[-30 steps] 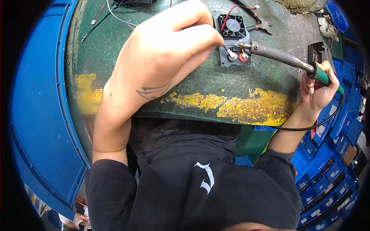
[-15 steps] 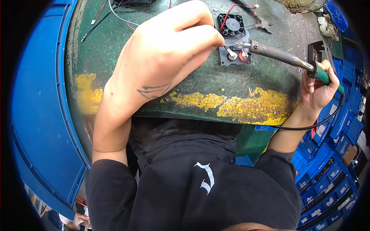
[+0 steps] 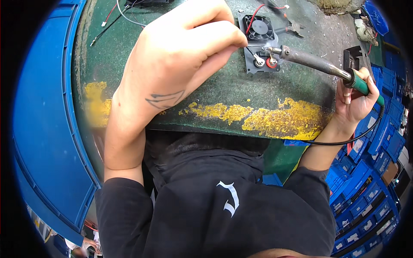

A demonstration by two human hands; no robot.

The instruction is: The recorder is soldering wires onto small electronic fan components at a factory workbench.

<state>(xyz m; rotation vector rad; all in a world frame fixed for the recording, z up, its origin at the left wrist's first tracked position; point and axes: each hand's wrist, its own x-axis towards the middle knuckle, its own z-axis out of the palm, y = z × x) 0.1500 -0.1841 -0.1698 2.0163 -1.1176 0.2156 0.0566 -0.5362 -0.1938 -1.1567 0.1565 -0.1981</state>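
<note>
Fingers crowd the small fan, blue crates alongside.

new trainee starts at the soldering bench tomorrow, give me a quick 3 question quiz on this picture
1. True or false: the right hand holds the soldering iron by its green handle.
2. Where does the tip of the iron point? A) at the small grey plate with two terminals, just below the black fan; B) at the yellow paint patch; C) at the blue crate.
3. Fill in: the left hand has its fingertips at the plate's ____ edge.

Key
1. True.
2. A.
3. Left; whether they pinch a wire there cannot be told.
</note>
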